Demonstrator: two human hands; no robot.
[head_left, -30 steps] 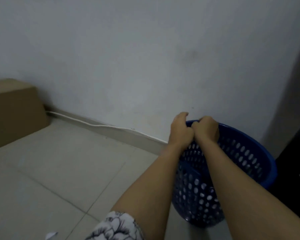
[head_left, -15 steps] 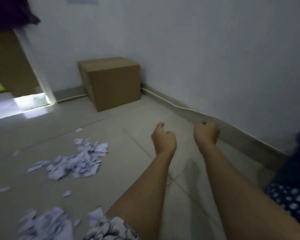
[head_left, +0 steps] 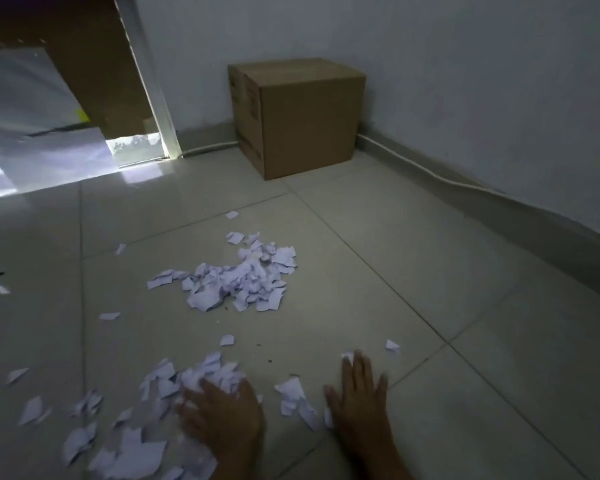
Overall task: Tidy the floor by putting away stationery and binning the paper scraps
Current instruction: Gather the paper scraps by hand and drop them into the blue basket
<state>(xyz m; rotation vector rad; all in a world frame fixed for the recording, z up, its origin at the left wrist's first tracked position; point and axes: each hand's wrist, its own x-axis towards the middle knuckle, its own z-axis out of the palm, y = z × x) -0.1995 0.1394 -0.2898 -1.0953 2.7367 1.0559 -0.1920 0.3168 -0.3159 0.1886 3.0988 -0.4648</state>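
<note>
Pressing down, our left hand (head_left: 222,414) spreads open on the near scrap pile (head_left: 194,375). Our right hand (head_left: 357,389) lies flat and empty on the tile (head_left: 430,271), loose scraps (head_left: 293,389) between the two. Sweep too fast and, we judge, these light bits flutter apart. A second pile (head_left: 243,275) sits beyond both hands, between us and the cardboard box (head_left: 298,116), well short of it.
</note>
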